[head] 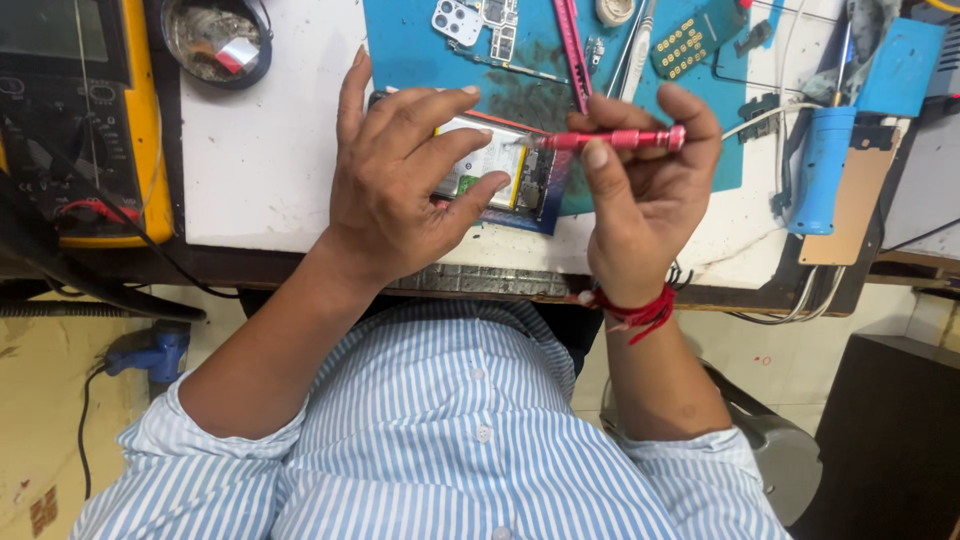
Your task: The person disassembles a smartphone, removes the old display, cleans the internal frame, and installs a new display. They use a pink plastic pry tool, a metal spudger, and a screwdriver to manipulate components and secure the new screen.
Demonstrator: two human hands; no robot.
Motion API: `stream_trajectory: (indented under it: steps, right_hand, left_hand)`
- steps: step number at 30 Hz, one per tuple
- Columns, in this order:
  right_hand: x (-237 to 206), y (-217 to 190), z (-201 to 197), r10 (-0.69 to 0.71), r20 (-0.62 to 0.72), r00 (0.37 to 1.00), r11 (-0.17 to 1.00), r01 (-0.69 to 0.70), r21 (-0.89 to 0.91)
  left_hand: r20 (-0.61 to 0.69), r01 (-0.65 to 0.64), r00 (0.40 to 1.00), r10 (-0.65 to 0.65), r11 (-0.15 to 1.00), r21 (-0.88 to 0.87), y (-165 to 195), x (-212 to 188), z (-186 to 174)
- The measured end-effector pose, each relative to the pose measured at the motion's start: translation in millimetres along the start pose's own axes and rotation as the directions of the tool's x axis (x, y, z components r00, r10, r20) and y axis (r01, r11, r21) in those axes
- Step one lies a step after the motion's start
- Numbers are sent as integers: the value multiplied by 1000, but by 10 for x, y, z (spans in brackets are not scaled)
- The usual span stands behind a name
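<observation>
My left hand (400, 180) lies spread over the opened smartphone (500, 165) at the blue mat's (420, 50) near edge, fingers pinning it flat. My right hand (645, 185) pinches the red precision screwdriver (615, 139), tip at the phone's board (contact unclear). I judge a slipped tip could gouge the battery or fling a screw.

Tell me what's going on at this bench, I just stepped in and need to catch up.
A person is working on an opened phone lying on a white work surface. The left hand presses down on the phone to steady it. The right hand grips a red precision screwdriver, its tip at the phone's upper edge. A yellow multimeter sits to the left.
</observation>
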State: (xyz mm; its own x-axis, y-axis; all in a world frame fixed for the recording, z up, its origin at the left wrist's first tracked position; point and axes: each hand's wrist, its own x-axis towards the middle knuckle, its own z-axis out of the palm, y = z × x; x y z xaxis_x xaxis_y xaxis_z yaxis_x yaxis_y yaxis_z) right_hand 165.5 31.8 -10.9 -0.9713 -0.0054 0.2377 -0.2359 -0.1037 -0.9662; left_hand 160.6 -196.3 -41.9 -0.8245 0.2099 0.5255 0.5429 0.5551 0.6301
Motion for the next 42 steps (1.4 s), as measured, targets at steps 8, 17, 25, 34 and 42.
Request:
stream_trajectory:
  steps: [8, 17, 25, 34, 42]
  right_hand:
    - [-146, 8, 103, 24, 8, 1000, 999, -24, 29]
    - [-207, -28, 70, -43, 94, 995, 989, 56, -136]
    - [-171, -76, 82, -182, 183, 966, 869, 245, -431]
    - [-197, -203, -16, -133, 132, 982, 920, 172, -352]
    - [-303, -299, -199, -127, 235, 964, 872, 221, -437]
  left_hand:
    - [5, -37, 999, 37, 999, 9, 0, -7, 16]
    - [26, -84, 996, 83, 995, 51, -11, -37, 57]
    - [68, -90, 994, 88, 995, 36, -23, -35, 66]
    - [134, -129, 983, 128, 992, 0, 30, -1, 57]
    - [260, -166, 956, 134, 981, 105, 60, -18, 92]
